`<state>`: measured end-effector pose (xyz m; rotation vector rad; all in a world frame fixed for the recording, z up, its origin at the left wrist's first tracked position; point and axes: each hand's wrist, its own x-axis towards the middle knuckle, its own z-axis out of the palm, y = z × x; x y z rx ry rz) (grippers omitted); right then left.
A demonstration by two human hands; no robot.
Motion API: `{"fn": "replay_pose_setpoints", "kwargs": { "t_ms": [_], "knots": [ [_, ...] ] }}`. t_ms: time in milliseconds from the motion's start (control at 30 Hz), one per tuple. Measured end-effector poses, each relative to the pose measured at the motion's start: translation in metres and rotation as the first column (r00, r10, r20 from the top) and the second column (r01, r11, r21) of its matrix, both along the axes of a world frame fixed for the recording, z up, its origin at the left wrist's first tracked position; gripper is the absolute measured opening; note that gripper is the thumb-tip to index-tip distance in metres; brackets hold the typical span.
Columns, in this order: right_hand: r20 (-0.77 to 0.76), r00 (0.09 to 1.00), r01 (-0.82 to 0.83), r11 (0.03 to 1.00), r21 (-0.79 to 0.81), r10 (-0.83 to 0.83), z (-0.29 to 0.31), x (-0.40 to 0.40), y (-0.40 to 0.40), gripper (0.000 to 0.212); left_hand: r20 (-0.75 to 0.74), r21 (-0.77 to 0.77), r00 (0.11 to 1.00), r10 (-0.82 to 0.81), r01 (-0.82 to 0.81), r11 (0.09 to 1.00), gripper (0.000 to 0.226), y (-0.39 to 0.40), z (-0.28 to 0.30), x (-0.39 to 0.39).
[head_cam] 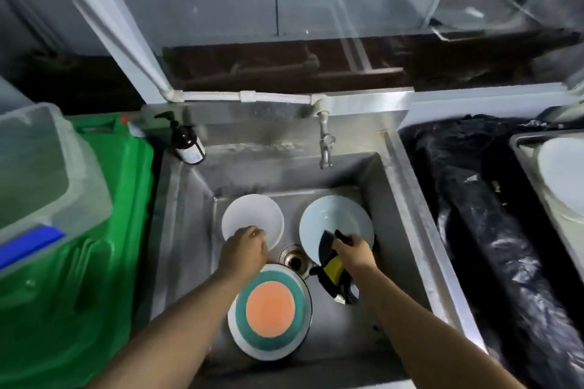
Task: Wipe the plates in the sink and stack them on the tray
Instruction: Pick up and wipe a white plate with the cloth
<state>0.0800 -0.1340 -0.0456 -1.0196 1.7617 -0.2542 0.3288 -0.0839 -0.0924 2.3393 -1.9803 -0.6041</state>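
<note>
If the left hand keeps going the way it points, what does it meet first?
The left hand points up and away over the white plate, which it already seems to touch. Further on, likely the sink back wall; depth is unclear.

My sink (407, 230) is dull brushed steel, streaked and scuffed, and so is the tap (325, 148). The white plate (252, 215) looks matt ceramic; the pale blue plate (335, 218) is glossier. The orange and teal plate (271, 309) is smooth and shiny. My cloth (331, 268) is soft black and yellow fabric. The crate (104, 230) is glossy green plastic; the bag (493, 230) is crinkled, shiny black plastic.
</note>
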Motion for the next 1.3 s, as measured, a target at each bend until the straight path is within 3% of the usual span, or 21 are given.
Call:
{"fn": "replay_pose_setpoints", "kwargs": {
  "t_ms": [167,267,400,567,700,867,1000,1100,1300],
  "knots": [
    [-0.098,0.994,-0.055,0.985,-0.162,0.039,-0.048,0.053,0.006,0.022,-0.142,0.056,0.932,0.334,-0.329,0.943,0.019,0.004,-0.059,0.041],
    [-0.112,0.992,-0.076,0.97,-0.23,0.051,-0.085,0.07,0.001,0.027,-0.278,0.169,0.766,0.58,-0.556,0.814,0.032,0.002,-0.104,0.048],
    [-0.119,0.992,-0.07,0.96,-0.271,0.039,-0.129,0.081,-0.009,0.027,-0.343,0.255,0.543,0.766,-0.731,0.632,0.042,-0.013,-0.149,0.053],
    [-0.141,0.989,-0.086,0.946,-0.312,0.043,-0.163,0.082,-0.013,0.026,-0.374,0.292,0.32,0.87,-0.85,0.438,0.039,-0.031,-0.174,0.056],
    [-0.149,0.988,-0.082,0.935,-0.346,0.032,-0.18,0.078,-0.017,0.026,-0.411,0.301,0.203,0.889,-0.89,0.343,0.034,-0.036,-0.184,0.055],
    [-0.123,0.992,-0.034,0.937,-0.348,-0.009,-0.189,0.069,-0.019,0.023,-0.535,0.379,-0.073,0.842,-0.911,0.162,0.038,-0.037,-0.19,0.053],
    [-0.1,0.995,-0.021,0.942,-0.336,-0.013,-0.194,0.059,-0.018,0.023,-0.635,0.382,-0.117,0.764,-0.906,0.179,0.028,-0.039,-0.188,0.04],
    [-0.069,0.997,0.001,0.946,-0.323,-0.024,-0.19,0.053,-0.016,0.023,-0.727,0.424,-0.199,0.657,-0.883,0.202,0.03,-0.037,-0.182,0.03],
    [0.005,0.999,0.037,0.941,-0.335,-0.038,-0.151,0.042,-0.008,0.019,-0.812,0.369,-0.127,0.57,-0.868,0.332,0.024,-0.02,-0.143,0.008]
  ]
}}
